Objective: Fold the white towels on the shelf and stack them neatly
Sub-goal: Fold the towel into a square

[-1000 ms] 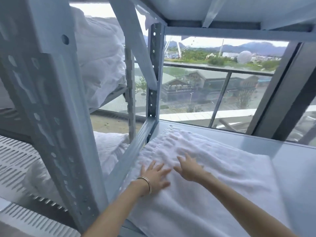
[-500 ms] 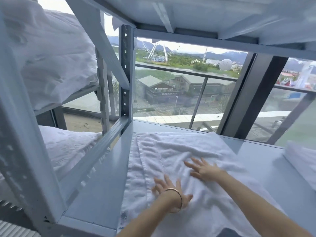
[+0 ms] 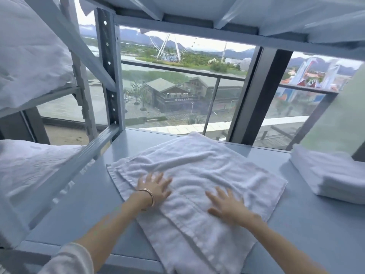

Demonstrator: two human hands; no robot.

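A white towel (image 3: 197, 165) lies spread on the grey-blue shelf (image 3: 83, 210), doubled over with a hemmed strip running toward me and hanging over the front edge. My left hand (image 3: 156, 186), with a thin bangle on the wrist, rests flat on the towel's left part with fingers spread. My right hand (image 3: 227, 204) presses flat on the towel's near right part, fingers apart too. Neither hand grips the cloth. A folded white towel stack (image 3: 331, 178) sits at the shelf's right end.
A metal upright post (image 3: 108, 76) and a slanted side rail (image 3: 79, 165) bound the shelf's left side. White bedding (image 3: 29, 169) fills the neighbouring shelf at left, more above it. The shelf board overhead is low. A window and balcony railing lie behind.
The view has swung right, bringing the folded stack into sight. Both hands have slid across the towel, moving apart and nearer to me. The towel lies flatter.
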